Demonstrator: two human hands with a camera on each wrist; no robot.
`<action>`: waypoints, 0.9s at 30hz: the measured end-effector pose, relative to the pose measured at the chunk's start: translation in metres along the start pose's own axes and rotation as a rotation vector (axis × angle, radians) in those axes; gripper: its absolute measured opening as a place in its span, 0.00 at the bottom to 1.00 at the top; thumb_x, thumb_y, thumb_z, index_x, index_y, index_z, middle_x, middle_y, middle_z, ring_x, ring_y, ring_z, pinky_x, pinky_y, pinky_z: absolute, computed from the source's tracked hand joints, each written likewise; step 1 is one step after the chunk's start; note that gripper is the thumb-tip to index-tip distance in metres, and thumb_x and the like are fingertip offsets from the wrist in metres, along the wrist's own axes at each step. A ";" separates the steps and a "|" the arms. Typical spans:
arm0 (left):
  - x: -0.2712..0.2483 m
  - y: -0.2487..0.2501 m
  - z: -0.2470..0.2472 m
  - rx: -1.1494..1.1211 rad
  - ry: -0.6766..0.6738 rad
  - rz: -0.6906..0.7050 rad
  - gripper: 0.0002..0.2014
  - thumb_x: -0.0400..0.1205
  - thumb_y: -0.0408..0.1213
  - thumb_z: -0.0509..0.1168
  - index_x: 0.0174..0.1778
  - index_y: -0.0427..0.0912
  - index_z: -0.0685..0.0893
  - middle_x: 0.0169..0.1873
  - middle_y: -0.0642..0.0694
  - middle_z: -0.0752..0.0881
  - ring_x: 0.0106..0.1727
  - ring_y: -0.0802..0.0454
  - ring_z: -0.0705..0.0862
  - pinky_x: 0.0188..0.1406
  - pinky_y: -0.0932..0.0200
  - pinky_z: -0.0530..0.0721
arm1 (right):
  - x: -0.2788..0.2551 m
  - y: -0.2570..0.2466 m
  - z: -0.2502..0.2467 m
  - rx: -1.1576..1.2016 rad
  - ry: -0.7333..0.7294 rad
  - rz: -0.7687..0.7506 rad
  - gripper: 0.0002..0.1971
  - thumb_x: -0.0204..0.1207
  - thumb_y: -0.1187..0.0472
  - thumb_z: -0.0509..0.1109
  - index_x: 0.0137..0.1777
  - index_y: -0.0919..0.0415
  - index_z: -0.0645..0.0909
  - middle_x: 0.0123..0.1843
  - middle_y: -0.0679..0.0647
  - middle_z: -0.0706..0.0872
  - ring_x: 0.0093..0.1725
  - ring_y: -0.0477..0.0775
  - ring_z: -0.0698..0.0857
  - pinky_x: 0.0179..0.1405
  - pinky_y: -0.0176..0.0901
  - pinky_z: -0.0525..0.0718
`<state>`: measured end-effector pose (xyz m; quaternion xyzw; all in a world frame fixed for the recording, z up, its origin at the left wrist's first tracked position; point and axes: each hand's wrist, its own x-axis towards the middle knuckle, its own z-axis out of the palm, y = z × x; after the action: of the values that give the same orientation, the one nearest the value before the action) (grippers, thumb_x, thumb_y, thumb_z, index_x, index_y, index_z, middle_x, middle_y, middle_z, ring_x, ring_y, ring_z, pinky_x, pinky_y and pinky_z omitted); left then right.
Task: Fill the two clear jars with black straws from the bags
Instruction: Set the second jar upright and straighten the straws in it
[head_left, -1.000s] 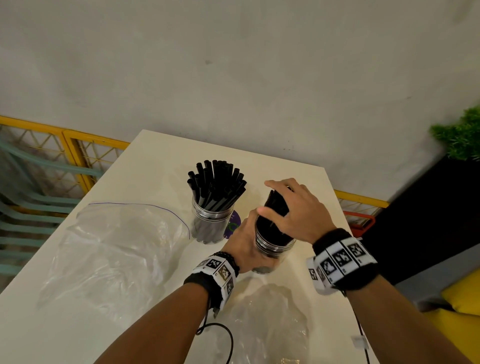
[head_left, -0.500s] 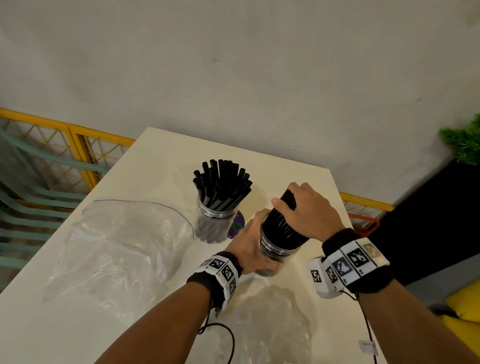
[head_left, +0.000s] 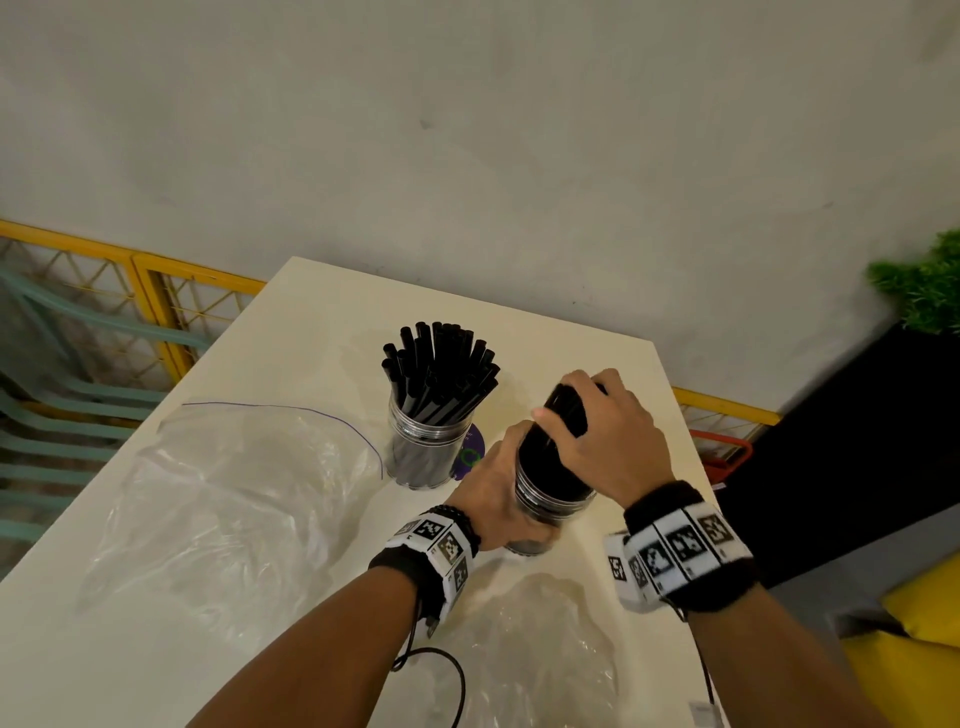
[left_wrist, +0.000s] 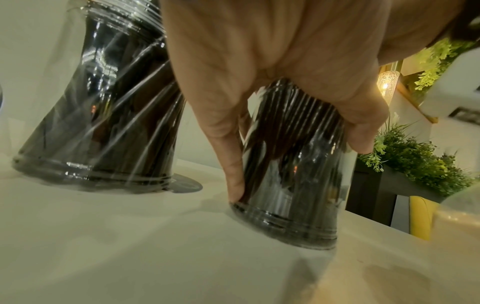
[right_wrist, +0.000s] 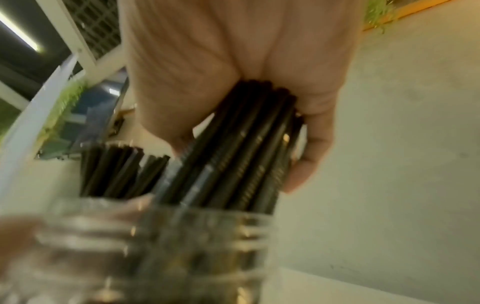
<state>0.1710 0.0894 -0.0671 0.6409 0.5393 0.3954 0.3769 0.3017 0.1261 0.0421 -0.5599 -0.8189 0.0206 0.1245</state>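
Two clear jars stand on the white table (head_left: 291, 338). The far jar (head_left: 423, 452) (left_wrist: 103, 115) is packed with black straws (head_left: 441, 369) fanning out of its top. My left hand (head_left: 493, 493) (left_wrist: 259, 82) grips the near jar (head_left: 550, 499) (left_wrist: 293, 185) around its side. My right hand (head_left: 608, 436) (right_wrist: 233, 82) is wrapped around a bundle of black straws (head_left: 563, 415) (right_wrist: 249, 148) whose lower ends stand inside this near jar (right_wrist: 168, 246).
An empty clear zip bag (head_left: 228, 499) lies on the table's left, another crumpled clear bag (head_left: 540, 644) at the front edge. A purple disc (head_left: 470, 457) lies behind the jars. Yellow railing (head_left: 156, 280) and green chairs (head_left: 62, 410) stand left, a plant (head_left: 924, 286) right.
The right hand has tilted the straw bundle from leaning left to more upright in the near jar. The left hand has kept its grip on that jar.
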 end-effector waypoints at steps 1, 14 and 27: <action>0.000 0.000 0.000 0.002 0.002 0.004 0.54 0.60 0.43 0.83 0.79 0.55 0.58 0.70 0.50 0.78 0.68 0.50 0.81 0.67 0.45 0.84 | 0.007 0.002 0.000 0.014 0.023 0.002 0.22 0.76 0.33 0.62 0.62 0.46 0.74 0.57 0.51 0.77 0.55 0.62 0.82 0.46 0.54 0.85; 0.001 -0.001 0.000 0.023 -0.009 -0.001 0.55 0.57 0.49 0.82 0.76 0.60 0.57 0.68 0.50 0.80 0.67 0.49 0.83 0.66 0.42 0.85 | 0.017 0.005 -0.027 0.104 0.008 -0.072 0.25 0.79 0.36 0.59 0.74 0.43 0.69 0.74 0.50 0.71 0.72 0.59 0.72 0.66 0.63 0.77; 0.002 -0.004 0.005 0.030 -0.048 -0.016 0.59 0.60 0.46 0.85 0.81 0.59 0.53 0.71 0.45 0.78 0.70 0.49 0.79 0.71 0.49 0.81 | 0.017 0.005 -0.018 -0.042 -0.289 0.086 0.20 0.83 0.42 0.55 0.44 0.55 0.81 0.47 0.53 0.78 0.57 0.62 0.76 0.51 0.53 0.78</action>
<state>0.1738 0.0914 -0.0729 0.6516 0.5411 0.3685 0.3833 0.3043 0.1413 0.0614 -0.5882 -0.8038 0.0894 -0.0075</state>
